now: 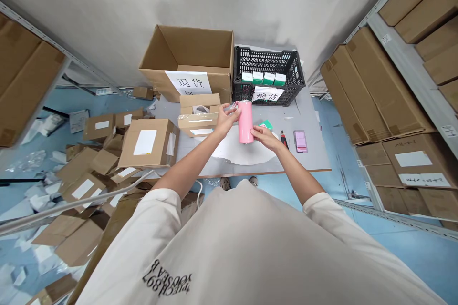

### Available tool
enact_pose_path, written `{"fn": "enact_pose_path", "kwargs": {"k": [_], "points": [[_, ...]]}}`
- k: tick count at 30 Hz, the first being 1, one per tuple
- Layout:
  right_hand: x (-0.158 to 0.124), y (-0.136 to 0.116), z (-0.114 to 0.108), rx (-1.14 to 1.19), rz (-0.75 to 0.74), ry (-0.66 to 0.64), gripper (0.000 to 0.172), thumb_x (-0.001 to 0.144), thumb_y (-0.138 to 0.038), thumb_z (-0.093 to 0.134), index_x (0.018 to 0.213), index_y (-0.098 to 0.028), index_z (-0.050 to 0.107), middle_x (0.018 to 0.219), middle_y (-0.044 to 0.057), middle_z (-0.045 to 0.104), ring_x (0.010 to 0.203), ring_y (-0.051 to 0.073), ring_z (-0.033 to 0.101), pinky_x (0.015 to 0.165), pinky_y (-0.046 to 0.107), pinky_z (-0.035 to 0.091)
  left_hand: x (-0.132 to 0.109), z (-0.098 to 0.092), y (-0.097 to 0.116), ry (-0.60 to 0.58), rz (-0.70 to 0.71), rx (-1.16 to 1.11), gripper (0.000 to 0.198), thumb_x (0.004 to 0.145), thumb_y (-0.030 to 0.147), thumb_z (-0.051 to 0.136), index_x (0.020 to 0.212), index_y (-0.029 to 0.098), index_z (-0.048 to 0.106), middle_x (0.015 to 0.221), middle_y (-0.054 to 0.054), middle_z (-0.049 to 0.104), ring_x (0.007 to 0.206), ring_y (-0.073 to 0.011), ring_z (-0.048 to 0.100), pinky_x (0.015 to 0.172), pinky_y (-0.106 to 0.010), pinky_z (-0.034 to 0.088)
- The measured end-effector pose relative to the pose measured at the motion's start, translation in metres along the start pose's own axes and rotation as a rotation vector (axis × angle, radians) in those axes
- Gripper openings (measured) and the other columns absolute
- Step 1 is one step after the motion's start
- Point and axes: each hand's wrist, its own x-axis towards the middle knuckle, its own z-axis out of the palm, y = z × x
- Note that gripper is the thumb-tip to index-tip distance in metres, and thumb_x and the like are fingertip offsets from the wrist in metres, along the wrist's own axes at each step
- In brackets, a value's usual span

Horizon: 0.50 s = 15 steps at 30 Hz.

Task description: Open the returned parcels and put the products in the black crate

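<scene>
Bottle, pink and upright, sits over the table's middle between your hands. Left of it lies a small open box. Your left hand pinches the top and your right hand grips the base. A knife and cards lie nearer the right edge.

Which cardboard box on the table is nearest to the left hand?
The small open box beside the left hand holding the pink bottle, before the large signed box.
</scene>
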Motion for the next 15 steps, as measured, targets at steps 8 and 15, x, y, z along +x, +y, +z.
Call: {"fn": "enact_pose_path", "kwargs": {"k": [8,15], "points": [[0.013,0.010,0.002,-0.095,-0.082,0.249,0.089,0.066,-0.078,0.100,0.131,-0.022,0.081,0.117,0.011,0.085,0.113,0.030,0.078,0.102,0.047,0.068,-0.030,0.008,-0.018,-0.083,0.024,0.160,0.064,0.089,0.057,0.095,0.134,0.020,0.069,0.130,-0.014,0.079,0.116,-0.0299,0.078,0.109,-0.050,0.065],[0.011,0.008,0.002,-0.345,-0.134,0.230,0.087,0.079,-0.080,0.089,0.141,-0.020,0.076,0.141,0.016,0.078,0.123,0.031,0.073,0.114,0.049,0.062,-0.031,0.010,-0.025,-0.130,-0.048,0.001,0.083,0.079,0.064,0.099,0.140,0.019,0.064,0.136,-0.019,0.080,0.124,-0.0354,0.079,0.109,-0.055,0.066]]}}
